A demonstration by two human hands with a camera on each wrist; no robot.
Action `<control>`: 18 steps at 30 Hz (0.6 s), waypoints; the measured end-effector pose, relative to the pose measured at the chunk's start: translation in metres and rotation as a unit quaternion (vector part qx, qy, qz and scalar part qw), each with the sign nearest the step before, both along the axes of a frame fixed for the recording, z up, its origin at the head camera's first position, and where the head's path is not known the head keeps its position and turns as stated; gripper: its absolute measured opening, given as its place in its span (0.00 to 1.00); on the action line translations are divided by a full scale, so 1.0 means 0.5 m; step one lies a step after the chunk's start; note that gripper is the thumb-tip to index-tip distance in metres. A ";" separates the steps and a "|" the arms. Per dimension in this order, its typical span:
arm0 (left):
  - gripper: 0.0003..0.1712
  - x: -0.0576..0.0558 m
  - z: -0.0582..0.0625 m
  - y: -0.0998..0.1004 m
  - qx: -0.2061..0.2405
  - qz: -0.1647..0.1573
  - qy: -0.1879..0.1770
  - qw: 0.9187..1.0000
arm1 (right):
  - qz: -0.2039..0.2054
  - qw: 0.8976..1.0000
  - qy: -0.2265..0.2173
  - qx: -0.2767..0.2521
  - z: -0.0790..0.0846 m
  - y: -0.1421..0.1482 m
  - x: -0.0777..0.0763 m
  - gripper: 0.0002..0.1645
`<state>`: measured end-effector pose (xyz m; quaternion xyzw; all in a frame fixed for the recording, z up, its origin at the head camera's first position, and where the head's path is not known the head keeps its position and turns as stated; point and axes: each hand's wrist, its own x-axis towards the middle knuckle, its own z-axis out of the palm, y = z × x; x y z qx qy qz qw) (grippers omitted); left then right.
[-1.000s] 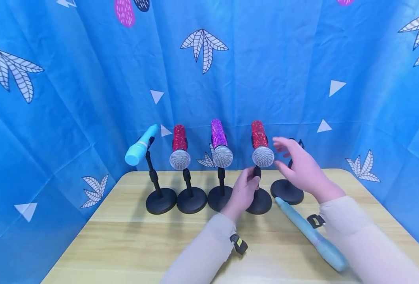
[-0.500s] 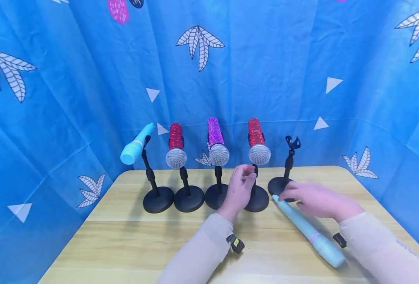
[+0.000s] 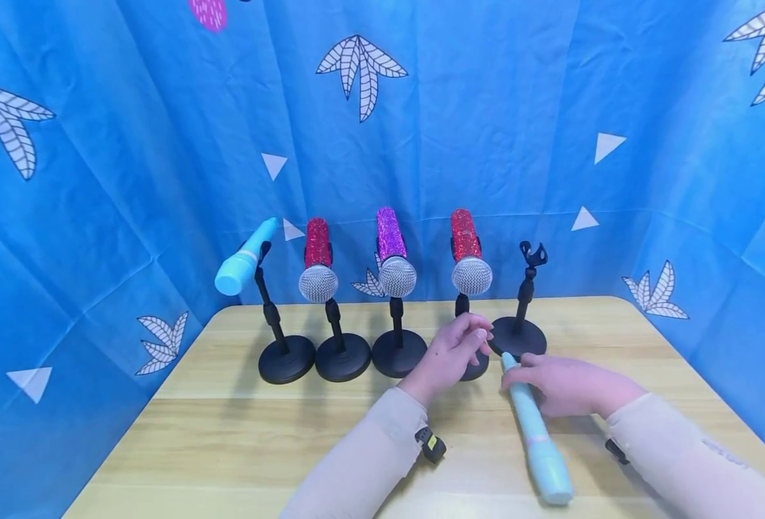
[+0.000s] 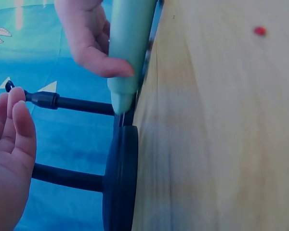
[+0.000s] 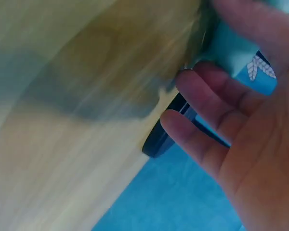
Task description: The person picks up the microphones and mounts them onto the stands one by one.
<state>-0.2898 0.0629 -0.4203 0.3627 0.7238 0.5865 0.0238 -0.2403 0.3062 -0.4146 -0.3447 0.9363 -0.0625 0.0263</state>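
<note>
A light blue microphone [image 3: 536, 440] lies on the table, its thick end toward me. My right hand [image 3: 573, 386] pinches its thin end, with the thumb on the left side and the fingers on the right. Behind it stands a bare black microphone stand [image 3: 523, 295] with a forked clip on top. My left hand [image 3: 448, 355], fingers loosely bent and holding nothing, is in front of the stand carrying a red glitter microphone [image 3: 466, 245]. In the left wrist view the light blue microphone [image 4: 130, 43] hangs over a stand base [image 4: 121, 178], as seen from the side.
To the left, more black stands carry a purple glitter microphone [image 3: 391, 238], another red one [image 3: 319, 245] and a light blue one [image 3: 246, 263]. A patterned blue curtain [image 3: 499, 108] hangs behind the wooden table [image 3: 226, 447].
My right hand has come down from the bare stand to the light blue microphone, whose thick end has swung left. My left hand has let go of the red microphone's stand.
</note>
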 end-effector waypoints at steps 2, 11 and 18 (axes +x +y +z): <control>0.13 -0.001 -0.002 0.000 0.002 0.000 -0.002 1.000 | 0.003 1.000 0.020 -0.014 -0.010 -0.003 -0.001 0.33; 0.19 -0.008 -0.006 0.003 0.008 0.001 0.008 1.000 | -0.050 0.966 0.135 -0.216 0.001 0.011 -0.008 0.25; 0.15 -0.008 -0.002 0.001 0.008 0.003 0.002 1.000 | -0.098 0.913 0.146 -0.369 0.048 0.038 -0.006 0.22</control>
